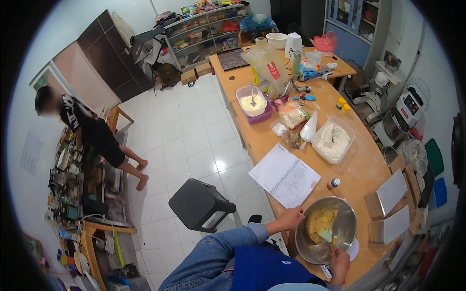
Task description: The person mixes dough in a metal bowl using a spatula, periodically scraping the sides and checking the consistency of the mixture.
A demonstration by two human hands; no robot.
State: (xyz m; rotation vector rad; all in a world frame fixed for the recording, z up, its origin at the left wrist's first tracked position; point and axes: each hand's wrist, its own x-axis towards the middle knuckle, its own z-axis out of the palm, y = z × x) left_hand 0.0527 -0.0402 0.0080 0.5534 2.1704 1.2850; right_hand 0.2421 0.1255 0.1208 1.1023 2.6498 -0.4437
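Note:
A steel mixing bowl [346, 222] stands at the table's near end, on or beside a kitchen scale. My left hand [290, 219] grips the bowl's rim. My right hand [340, 264] is closed around the wooden handle of a spatula [326, 235], whose pale green head rests in yellow dough [319, 223] inside the bowl. Beyond the bowl stands a small bottle [333, 183]. An open spiral notebook [285, 175] with writing lies left of that bottle. Farther off, a plastic tub of flour [333, 140] has a utensil in it, beside a white piping bag [309, 127].
Two metal loaf tins [389, 225] sit right of the bowl. A purple container [259, 115] and food bags occupy the far table [364, 149]. On the floor at left is a black plastic stool [196, 203]. Another person [98, 134] stands by the left shelves.

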